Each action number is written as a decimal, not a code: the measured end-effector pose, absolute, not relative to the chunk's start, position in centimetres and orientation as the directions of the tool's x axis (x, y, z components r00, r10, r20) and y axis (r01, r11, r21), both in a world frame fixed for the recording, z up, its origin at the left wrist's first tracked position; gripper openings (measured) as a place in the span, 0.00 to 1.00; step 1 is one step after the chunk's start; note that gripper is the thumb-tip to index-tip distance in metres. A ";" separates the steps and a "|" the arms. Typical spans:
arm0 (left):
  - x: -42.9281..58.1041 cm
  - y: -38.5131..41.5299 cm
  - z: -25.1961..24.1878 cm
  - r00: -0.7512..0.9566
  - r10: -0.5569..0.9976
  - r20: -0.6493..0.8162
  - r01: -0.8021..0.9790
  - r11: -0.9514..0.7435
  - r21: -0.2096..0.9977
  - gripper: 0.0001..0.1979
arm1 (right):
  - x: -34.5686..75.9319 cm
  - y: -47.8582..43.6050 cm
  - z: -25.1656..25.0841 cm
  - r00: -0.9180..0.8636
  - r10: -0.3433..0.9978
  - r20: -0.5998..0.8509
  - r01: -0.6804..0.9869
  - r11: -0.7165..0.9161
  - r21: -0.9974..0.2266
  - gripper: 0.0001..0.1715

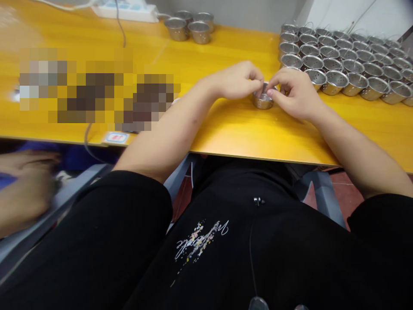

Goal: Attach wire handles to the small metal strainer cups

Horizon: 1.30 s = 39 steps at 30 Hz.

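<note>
A small perforated metal cup (263,103) stands on the yellow table in front of me, between my two hands. My left hand (243,80) reaches over from the left, with thumb and finger closed at the cup's rim and their tips partly inside it. From the other side, my right hand (292,91) pinches the rim, thumb and forefinger meeting there. The fingers hide much of the cup's inside, so I cannot make out whether a thin wire is between them.
Rows of similar perforated cups (337,82), many with thin wire handles, fill the table's right side. Several more cups (199,33) stand at the back. A white power strip (125,10) lies at the back left. Blurred-out objects, a small label (116,137) and a person's arm (26,189) are leftward.
</note>
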State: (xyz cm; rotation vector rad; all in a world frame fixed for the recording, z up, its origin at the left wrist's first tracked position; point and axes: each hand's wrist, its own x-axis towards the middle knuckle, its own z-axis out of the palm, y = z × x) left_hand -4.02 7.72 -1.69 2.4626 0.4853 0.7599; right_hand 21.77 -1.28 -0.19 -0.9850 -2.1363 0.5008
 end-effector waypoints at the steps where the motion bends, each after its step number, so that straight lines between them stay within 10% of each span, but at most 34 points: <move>1: -3.9 7.5 -1.7 0.786 0.482 0.386 0.203 -0.792 0.576 0.10 | 21.8 -1.3 -0.2 -0.470 0.764 0.441 0.506 0.643 -0.575 0.23; 9: -2.4 5.8 -1.4 0.698 0.492 0.520 0.084 -0.778 0.623 0.10 | 21.9 -2.4 -0.2 -0.457 0.805 0.379 0.543 0.590 -0.598 0.26; 17: -2.2 6.0 -3.5 0.819 0.451 0.354 0.060 -0.682 0.729 0.65 | 21.7 -1.9 -0.2 -0.337 0.840 0.426 0.597 0.541 -0.593 0.34; 24: -1.2 4.8 -2.7 0.760 0.454 0.465 0.032 -0.741 0.671 0.40 | 20.9 -3.7 1.4 -0.343 0.895 0.287 0.483 0.430 -0.763 0.34; 32: -1.6 5.1 -2.4 0.761 0.446 0.472 0.011 -0.735 0.678 0.41 | 20.6 -2.9 1.3 -0.343 0.861 0.376 0.493 0.506 -0.708 0.42; 39: -1.6 5.5 -3.4 0.781 0.470 0.412 0.044 -0.699 0.714 0.47 | 21.8 -2.2 0.6 -0.313 0.899 0.305 0.195 0.375 -0.906 0.47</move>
